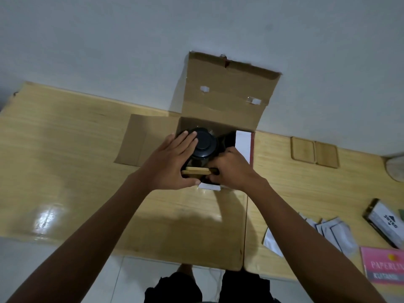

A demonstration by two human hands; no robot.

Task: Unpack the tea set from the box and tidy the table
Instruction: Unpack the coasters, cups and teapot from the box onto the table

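An open cardboard box (223, 95) stands on the wooden table (72, 149) against the wall, flaps spread back and left. Inside it sits a dark teapot with a round black lid (205, 142), and a wooden piece (196, 171) lies at the box's near edge. My left hand (172, 162) rests on the teapot's left side, fingers over the lid and thumb by the wooden piece. My right hand (231, 169) reaches into the box at the teapot's right, fingers curled and partly hidden inside. A white insert (243, 145) lines the box's right side.
Two wooden trays (314, 152) lie side by side at the right rear of the table. Near the right front are several white sachets (336, 235), a black-and-white packet (387, 221) and a pink paper pack (384, 270). A pale round object (396, 169) sits at the right edge.
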